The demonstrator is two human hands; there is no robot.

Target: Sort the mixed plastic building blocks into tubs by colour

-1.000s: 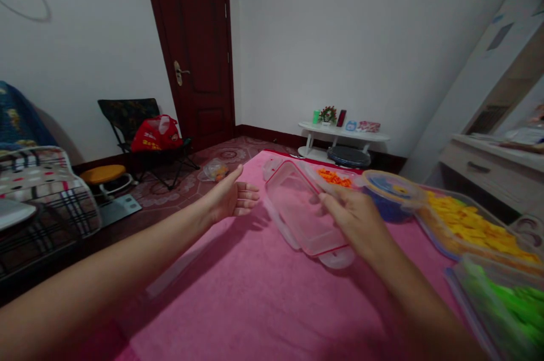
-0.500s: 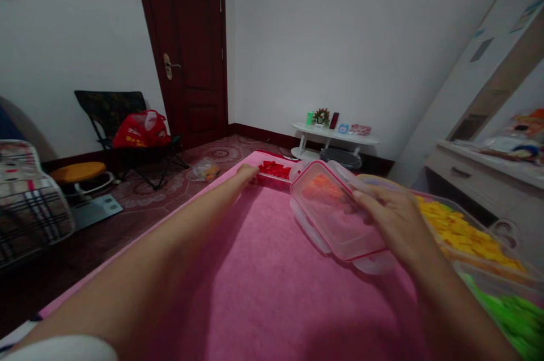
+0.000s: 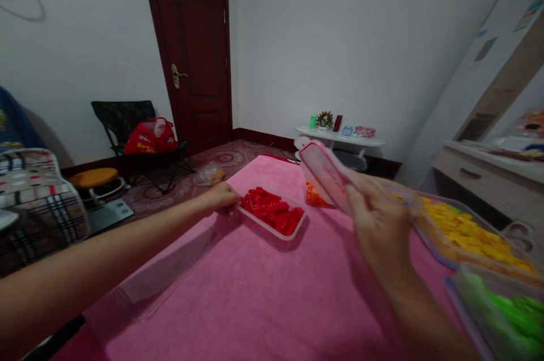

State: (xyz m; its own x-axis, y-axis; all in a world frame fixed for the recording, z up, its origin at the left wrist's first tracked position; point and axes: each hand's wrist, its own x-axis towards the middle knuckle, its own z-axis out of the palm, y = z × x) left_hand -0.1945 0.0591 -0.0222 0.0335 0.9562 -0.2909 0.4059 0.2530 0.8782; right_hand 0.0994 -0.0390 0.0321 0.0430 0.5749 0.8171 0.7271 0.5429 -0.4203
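Note:
My left hand (image 3: 225, 200) is closed on the left end of a clear plastic container (image 3: 283, 242). The container sits upright and uncovered on the pink cloth, filled with red toy-like pieces (image 3: 272, 211) too small to name. My right hand (image 3: 378, 219) grips a clear lid with a red rim (image 3: 325, 168), tilted up on edge above the cloth. Orange pieces (image 3: 315, 195) show behind this lid, which partly hides them. To the right stand one box with yellow pieces (image 3: 471, 230) and another with green pieces (image 3: 514, 310).
A pink cloth (image 3: 255, 298) covers the table. Something flat and transparent (image 3: 165, 276) lies by its left edge. Beyond are a low white table (image 3: 306, 131), a folding chair with a red bag (image 3: 151, 135), and a yellow stool (image 3: 93, 178). A cabinet (image 3: 488, 171) stands right.
The container of red pieces has come nearer with my left hand. My right hand has tipped the lid from nearly flat to steep. The view has shifted slightly.

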